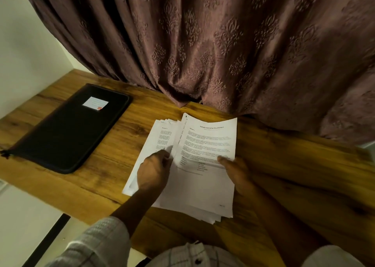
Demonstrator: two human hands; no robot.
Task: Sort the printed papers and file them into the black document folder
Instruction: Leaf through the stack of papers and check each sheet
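The printed papers [203, 140] lie fanned on the wooden table [113, 161]. The left hand [154, 170] pinches lower sheets; the right hand [236, 170] grips the top sheet's right edge. The black document folder [67, 132] lies closed, apart at left.

black folder [69, 132], white papers [203, 185], mauve damask curtain [223, 43], brown woodgrain table [284, 165]

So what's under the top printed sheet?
Under the top sheet: more printed sheets, fanned out leftward, resting on the wooden table. Their count and most text are covered.
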